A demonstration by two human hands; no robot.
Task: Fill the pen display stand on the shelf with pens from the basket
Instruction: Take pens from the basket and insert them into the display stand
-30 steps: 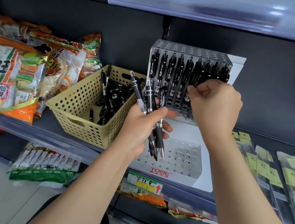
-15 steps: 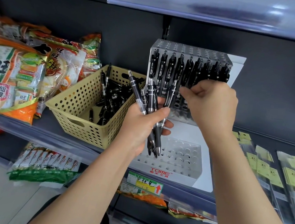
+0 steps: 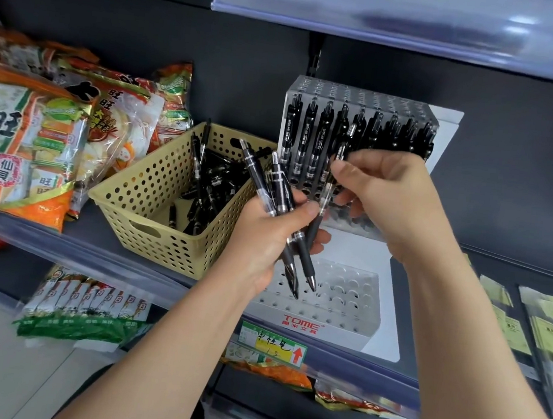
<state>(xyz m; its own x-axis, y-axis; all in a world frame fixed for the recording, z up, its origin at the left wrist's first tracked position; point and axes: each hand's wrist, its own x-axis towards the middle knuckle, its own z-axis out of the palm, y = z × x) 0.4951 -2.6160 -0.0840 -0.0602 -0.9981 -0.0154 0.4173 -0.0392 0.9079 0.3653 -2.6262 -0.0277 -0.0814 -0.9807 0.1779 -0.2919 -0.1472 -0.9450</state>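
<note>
A clear pen display stand (image 3: pixel 357 94) with a white TOME base stands on the shelf, its top row full of black pens. My left hand (image 3: pixel 265 239) grips a small bunch of black pens (image 3: pixel 278 192) in front of the stand, tips down over the base holes. My right hand (image 3: pixel 386 201) pinches one black pen (image 3: pixel 331 181) out of that bunch, its top near the stand's front row. A yellow perforated basket (image 3: pixel 152 195) to the left holds several more black pens (image 3: pixel 209 181).
Snack bags (image 3: pixel 24 139) lie left of the basket on the same shelf. Packets in clear sleeves (image 3: pixel 550 337) hang at the right. More snack packs (image 3: pixel 84 308) sit on the shelf below. A shelf edge with a price rail (image 3: pixel 411 14) runs overhead.
My right hand came down from the stand's front row to the bunch in my left hand and took hold of one pen. The left hand stayed nearly still.
</note>
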